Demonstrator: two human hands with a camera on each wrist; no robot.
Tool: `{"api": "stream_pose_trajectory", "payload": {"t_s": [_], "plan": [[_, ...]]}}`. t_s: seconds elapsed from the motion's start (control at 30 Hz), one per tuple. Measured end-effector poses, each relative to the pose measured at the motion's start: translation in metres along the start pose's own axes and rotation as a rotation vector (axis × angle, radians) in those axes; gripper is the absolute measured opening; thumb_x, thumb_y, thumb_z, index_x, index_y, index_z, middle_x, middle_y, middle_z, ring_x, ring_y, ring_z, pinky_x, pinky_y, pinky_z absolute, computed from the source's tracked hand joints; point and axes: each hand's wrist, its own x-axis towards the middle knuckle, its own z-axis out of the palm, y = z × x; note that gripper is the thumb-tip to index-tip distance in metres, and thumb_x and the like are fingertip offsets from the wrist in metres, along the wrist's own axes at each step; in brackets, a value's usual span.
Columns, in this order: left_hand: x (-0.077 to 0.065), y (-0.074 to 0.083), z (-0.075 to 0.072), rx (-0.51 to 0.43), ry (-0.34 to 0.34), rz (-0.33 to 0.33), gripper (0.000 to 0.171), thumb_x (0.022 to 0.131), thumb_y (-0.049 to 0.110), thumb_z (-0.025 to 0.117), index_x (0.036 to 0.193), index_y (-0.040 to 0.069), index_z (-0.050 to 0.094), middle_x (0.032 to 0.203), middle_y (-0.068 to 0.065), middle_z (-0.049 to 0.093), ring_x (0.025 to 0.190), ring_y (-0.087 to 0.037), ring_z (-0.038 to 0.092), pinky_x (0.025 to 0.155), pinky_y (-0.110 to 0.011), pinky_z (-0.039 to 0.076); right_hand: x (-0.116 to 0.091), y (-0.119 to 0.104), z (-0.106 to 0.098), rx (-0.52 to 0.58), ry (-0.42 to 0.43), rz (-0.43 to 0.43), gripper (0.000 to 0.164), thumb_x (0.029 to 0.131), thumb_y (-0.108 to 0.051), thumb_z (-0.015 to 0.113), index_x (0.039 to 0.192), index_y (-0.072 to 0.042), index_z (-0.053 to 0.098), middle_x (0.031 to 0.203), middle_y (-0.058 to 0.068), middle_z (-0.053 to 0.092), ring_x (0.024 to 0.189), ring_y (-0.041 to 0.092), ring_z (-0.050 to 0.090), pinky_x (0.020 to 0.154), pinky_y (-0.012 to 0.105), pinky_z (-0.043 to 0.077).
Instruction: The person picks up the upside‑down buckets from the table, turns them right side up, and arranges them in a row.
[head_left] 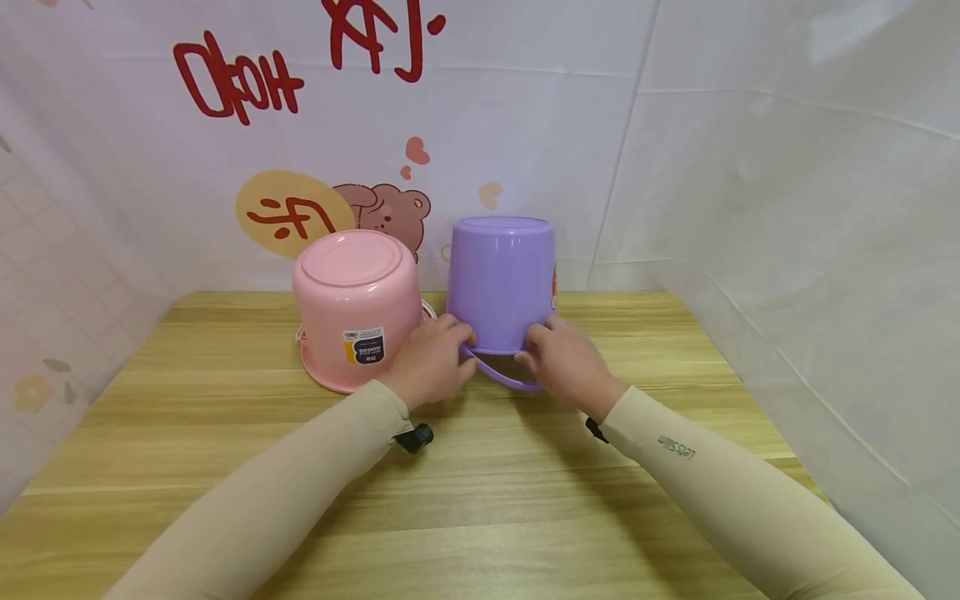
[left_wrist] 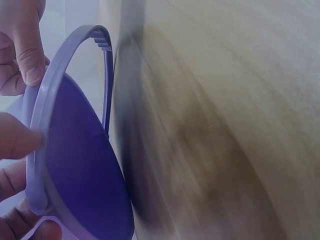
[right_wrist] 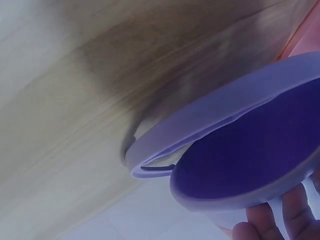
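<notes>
A purple bucket (head_left: 498,279) is upside down in the head view, its near rim raised off the table and its dark inside (left_wrist: 82,165) showing in the left wrist view. My left hand (head_left: 423,367) grips the rim on the left, where the handle joins it. On the right, my right hand (head_left: 572,367) holds the rim between thumb and fingers. The bucket's purple handle (right_wrist: 200,117) hangs below the opening, close over the table. Beside my left hand a pink bucket (head_left: 356,300) stands upside down, with a label on its side.
The wood-grain table (head_left: 465,492) has a white printed curtain (head_left: 517,125) right behind it. White fabric (head_left: 817,233) also hangs along the right side. Part of the pink bucket's white handle (head_left: 428,310) shows between the two buckets.
</notes>
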Motion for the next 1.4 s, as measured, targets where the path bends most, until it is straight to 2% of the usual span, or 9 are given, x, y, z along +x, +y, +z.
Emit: {"api": "stream_pose_trajectory", "payload": {"t_s": [0.3, 0.5, 0.8, 1.07, 1.2, 1.4], "plan": [[-0.001, 0.001, -0.006, -0.072, 0.062, 0.011, 0.033, 0.096, 0.042, 0.073, 0.114, 0.014, 0.073, 0.112, -0.006, 0.064, 0.103, -0.026, 0.059, 0.097, -0.043, 0.05, 0.0, -0.001, -0.008, 0.032, 0.068, -0.022, 0.026, 0.096, -0.027, 0.078, 0.089, -0.007, 0.063, 0.09, 0.009, 0.061, 0.082, 0.031, 0.061, 0.076, 0.046, 0.055], [0.0, 0.0, -0.009, -0.14, 0.106, 0.02, 0.035, 0.098, 0.045, 0.074, 0.114, 0.015, 0.071, 0.116, -0.007, 0.062, 0.105, -0.025, 0.057, 0.097, -0.043, 0.049, 0.001, 0.0, -0.013, 0.056, 0.089, -0.027, 0.027, 0.097, -0.026, 0.077, 0.088, -0.007, 0.061, 0.089, 0.009, 0.062, 0.083, 0.03, 0.061, 0.076, 0.045, 0.055], [0.002, -0.001, -0.014, -0.239, 0.15, 0.03, 0.029, 0.098, 0.044, 0.074, 0.101, 0.016, 0.067, 0.104, -0.004, 0.056, 0.096, -0.023, 0.053, 0.09, -0.039, 0.045, 0.002, -0.006, -0.026, 0.144, 0.074, 0.004, 0.028, 0.098, -0.027, 0.077, 0.086, -0.008, 0.059, 0.09, 0.01, 0.064, 0.076, 0.025, 0.058, 0.068, 0.04, 0.052], [0.003, -0.003, -0.021, -0.302, 0.156, 0.079, 0.04, 0.092, 0.044, 0.081, 0.109, 0.01, 0.068, 0.109, -0.005, 0.056, 0.102, -0.025, 0.051, 0.094, -0.041, 0.044, 0.003, -0.009, -0.041, 0.194, 0.045, 0.061, 0.026, 0.099, -0.028, 0.075, 0.091, -0.009, 0.06, 0.103, 0.01, 0.068, 0.088, 0.028, 0.067, 0.078, 0.043, 0.056], [0.003, -0.002, -0.023, -0.331, 0.181, 0.093, 0.039, 0.091, 0.043, 0.081, 0.107, 0.01, 0.067, 0.107, -0.006, 0.056, 0.101, -0.025, 0.05, 0.092, -0.04, 0.043, 0.002, -0.01, -0.043, 0.204, 0.046, 0.073, 0.026, 0.1, -0.028, 0.074, 0.092, -0.009, 0.059, 0.102, 0.01, 0.067, 0.088, 0.027, 0.064, 0.079, 0.042, 0.055], [0.005, 0.003, -0.027, -0.348, 0.204, 0.076, 0.036, 0.094, 0.043, 0.078, 0.1, 0.011, 0.065, 0.104, -0.006, 0.054, 0.1, -0.024, 0.049, 0.09, -0.038, 0.042, 0.002, -0.012, -0.045, 0.232, 0.033, 0.098, 0.026, 0.101, -0.028, 0.073, 0.093, -0.007, 0.06, 0.101, 0.01, 0.065, 0.086, 0.026, 0.061, 0.077, 0.041, 0.054]]}}
